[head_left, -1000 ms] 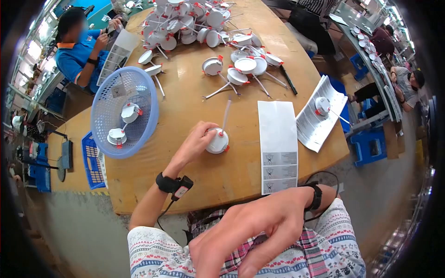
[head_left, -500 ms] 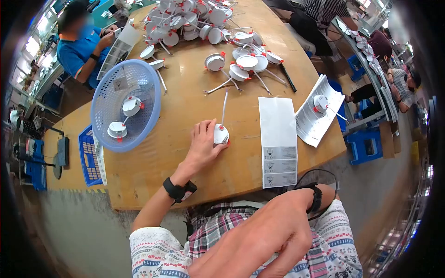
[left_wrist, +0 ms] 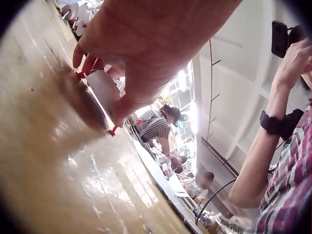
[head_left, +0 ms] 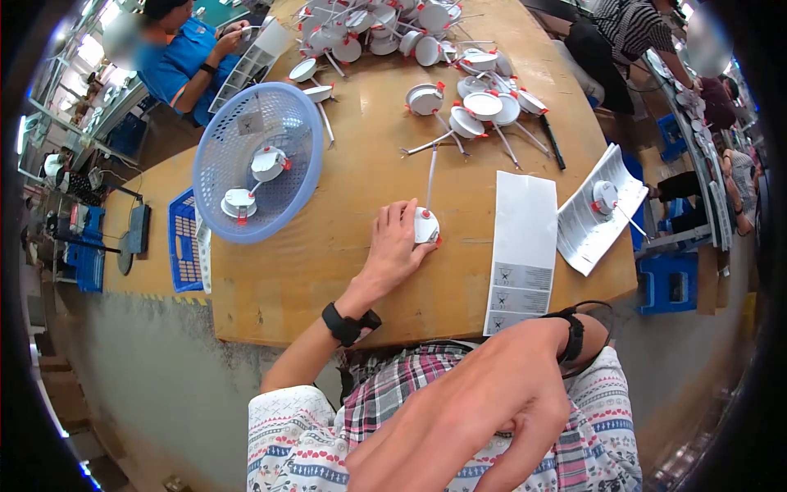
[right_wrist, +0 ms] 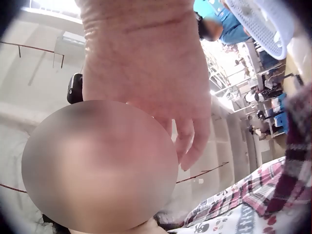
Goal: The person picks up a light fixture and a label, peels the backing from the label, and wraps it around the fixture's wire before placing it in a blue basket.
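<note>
A round white downlight (head_left: 425, 227) with red clips lies on the wooden table (head_left: 344, 189), its white cable (head_left: 431, 176) pointing away from the person. My left hand (head_left: 393, 248) grips its left side, fingers at the far edge and thumb at the near edge. The left wrist view shows the same downlight (left_wrist: 102, 90) between thumb and fingers, close over the tabletop. Raised in front of the chest, near the head camera, is my right hand (head_left: 467, 414), holding nothing visible. Its fingers (right_wrist: 184, 139) hang loosely bent beside the blurred face in the right wrist view.
Right of the downlight lies a label strip (head_left: 525, 238), then a stack of sheets (head_left: 578, 238) bearing another downlight (head_left: 605, 195). A pale blue basket (head_left: 311, 176) holds two downlights. Many more downlights (head_left: 385, 37) are heaped at the back, near a black pen (head_left: 552, 141). Another person (head_left: 184, 66) sits at far left.
My left hand has shifted from the downlight's upper left edge to a grip along its side, with the thumb at the near edge. The right hand stays raised. The head view has turned slightly.
</note>
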`<state>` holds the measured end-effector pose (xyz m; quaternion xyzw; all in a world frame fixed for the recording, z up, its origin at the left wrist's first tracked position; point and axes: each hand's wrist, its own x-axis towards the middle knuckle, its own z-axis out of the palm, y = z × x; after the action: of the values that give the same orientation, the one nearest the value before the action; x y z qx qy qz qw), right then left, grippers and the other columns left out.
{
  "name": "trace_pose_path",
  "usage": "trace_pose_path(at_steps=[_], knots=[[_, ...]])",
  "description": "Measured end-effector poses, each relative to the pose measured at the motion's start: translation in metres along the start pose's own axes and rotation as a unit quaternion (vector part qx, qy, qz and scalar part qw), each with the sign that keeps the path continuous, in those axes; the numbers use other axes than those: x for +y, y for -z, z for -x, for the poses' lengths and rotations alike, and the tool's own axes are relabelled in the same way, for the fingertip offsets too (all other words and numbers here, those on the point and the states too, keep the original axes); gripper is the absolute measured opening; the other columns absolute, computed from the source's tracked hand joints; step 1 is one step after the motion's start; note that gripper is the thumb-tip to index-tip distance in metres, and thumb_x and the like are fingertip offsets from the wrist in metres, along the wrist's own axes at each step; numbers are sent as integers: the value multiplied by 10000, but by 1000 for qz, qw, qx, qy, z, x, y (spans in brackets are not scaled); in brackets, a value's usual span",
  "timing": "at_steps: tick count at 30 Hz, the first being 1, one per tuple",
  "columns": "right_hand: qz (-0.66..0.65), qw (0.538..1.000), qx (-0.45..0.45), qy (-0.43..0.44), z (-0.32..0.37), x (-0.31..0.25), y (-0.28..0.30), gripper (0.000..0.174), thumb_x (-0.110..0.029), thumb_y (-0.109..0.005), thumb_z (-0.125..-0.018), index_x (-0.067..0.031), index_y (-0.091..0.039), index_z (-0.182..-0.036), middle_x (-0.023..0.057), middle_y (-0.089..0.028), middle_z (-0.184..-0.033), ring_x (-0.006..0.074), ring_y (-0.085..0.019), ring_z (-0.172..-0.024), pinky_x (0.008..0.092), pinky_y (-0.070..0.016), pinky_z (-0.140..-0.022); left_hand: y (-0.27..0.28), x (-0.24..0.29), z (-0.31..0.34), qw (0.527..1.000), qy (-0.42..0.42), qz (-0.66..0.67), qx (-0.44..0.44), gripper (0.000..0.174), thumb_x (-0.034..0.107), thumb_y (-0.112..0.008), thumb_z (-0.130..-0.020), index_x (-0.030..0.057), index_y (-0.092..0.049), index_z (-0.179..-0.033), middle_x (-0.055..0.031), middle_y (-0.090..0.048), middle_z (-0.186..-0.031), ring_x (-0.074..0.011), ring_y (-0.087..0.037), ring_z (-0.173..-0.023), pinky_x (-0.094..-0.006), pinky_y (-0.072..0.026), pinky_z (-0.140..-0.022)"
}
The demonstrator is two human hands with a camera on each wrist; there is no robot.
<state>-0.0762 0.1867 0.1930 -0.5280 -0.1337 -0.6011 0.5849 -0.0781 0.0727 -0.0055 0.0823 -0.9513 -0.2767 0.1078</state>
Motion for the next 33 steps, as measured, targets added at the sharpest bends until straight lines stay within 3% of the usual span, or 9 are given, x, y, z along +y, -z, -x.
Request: trace_pose_path(at_steps=[2,4,8,11,17,21,26,29,33], knots=[[-11,994,-113,6,-5,-11,29,275,-173,-564,-857,55,-559,-1011,154,-577,-964,273,-573,-896,351,-435,-819,0,0,0,1000,5,3,1,702,244,-736,-689,-27,-405,-1246,-158,-433,-1177,-319,-402,-1082,-399,-334,-938],[90,988,-94,-83,7,-33,29,262,-130,-529,-898,48,-569,-1085,150,-586,-956,267,-548,-866,366,-404,-783,0,0,0,1000,5,7,6,703,240,-740,-685,-23,-407,-1245,-155,-433,-1176,-319,-403,-1079,-401,-336,-933],[92,986,107,-94,43,-57,39,189,-129,-582,-850,30,-603,-949,144,-595,-870,275,-543,-795,388,-409,-718,1,4,-1,1000,9,10,11,708,220,-754,-666,-27,-406,-1232,-158,-434,-1153,-316,-410,-1078,-414,-349,-928],[140,921,347,-110,71,-71,39,165,-169,-632,-802,-13,-583,-828,126,-589,-766,255,-537,-745,394,-418,-671,-4,0,-4,1000,-7,-13,22,703,213,-754,-666,-37,-406,-1223,-165,-431,-1154,-321,-408,-1077,-411,-351,-928],[181,895,406,-32,132,-89,71,166,-146,-575,-846,-4,-530,-918,77,-551,-854,175,-544,-831,311,-431,-775,-3,3,-14,1000,13,19,21,671,196,-743,-655,-40,-425,-1197,-182,-442,-1134,-334,-413,-1050,-402,-365,-922],[251,835,487,-54,163,-103,75,177,-169,-540,-888,-8,-551,-961,45,-559,-879,120,-547,-852,282,-441,-802,-6,3,-15,999,14,26,15,649,208,-751,-652,-32,-447,-1173,-179,-454,-1121,-333,-416,-1034,-402,-370,-915],[418,660,592,-197,184,-105,89,251,-201,-525,-908,14,-603,-1011,27,-588,-844,84,-557,-805,217,-441,-716,4,12,-15,998,0,47,-32,660,175,-772,-626,-18,-456,-1172,-164,-454,-1128,-330,-412,-1046,-400,-377,-909],[408,640,606,-239,193,-95,106,296,-234,-518,-921,17,-616,-1042,27,-600,-834,71,-560,-784,201,-444,-671,10,21,-13,996,-44,48,-65,683,158,-781,-610,-12,-448,-1182,-155,-448,-1129,-328,-412,-1048,-402,-372,-909],[287,722,599,-196,193,-90,116,283,-233,-513,-928,5,-625,-1033,25,-610,-838,60,-554,-744,186,-438,-639,16,32,-10,990,-74,58,-102,673,148,-778,-611,1,-447,-1178,-158,-445,-1133,-332,-408,-1061,-406,-369,-913]])
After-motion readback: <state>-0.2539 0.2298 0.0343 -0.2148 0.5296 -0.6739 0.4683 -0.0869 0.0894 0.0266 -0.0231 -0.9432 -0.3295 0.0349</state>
